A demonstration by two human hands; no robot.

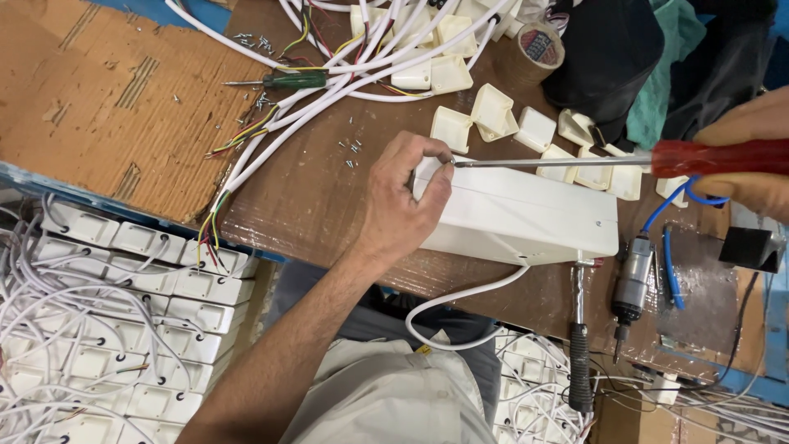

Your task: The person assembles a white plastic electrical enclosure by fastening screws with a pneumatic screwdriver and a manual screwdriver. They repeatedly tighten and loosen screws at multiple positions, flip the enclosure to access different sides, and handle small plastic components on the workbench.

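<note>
Centrally, a long white plastic housing lies on the brown bench, its white cable leaving the near side. The left hand rests over the housing's left end, thumb and forefinger pressed together at the far-left corner, apparently pinching a small screw against the tip of the screwdriver; the screw itself is too small to make out. The right hand closes its grip around the red handle of the long screwdriver, whose steel shaft runs level from the right to that corner.

Judgement on technique: the shaft should stay in line with the screw's axis, the left fingers steadying the tip only until the thread bites, with light pressure along the shaft so the tip does not slip onto the plastic or the fingertips.

Surroundings: loose small screws lie just left of the left hand on the bench. Square white caps are scattered on the far side, close beneath the shaft, and could be knocked if the tool dips. A bundle of white cables with coloured wire ends and a green-handled screwdriver lie far left; a roll of brown tape sits far right of them. A powered driver on a blue hose and a black-handled tool lie near right. Stacks of white boxes sit below the bench at left.
</note>
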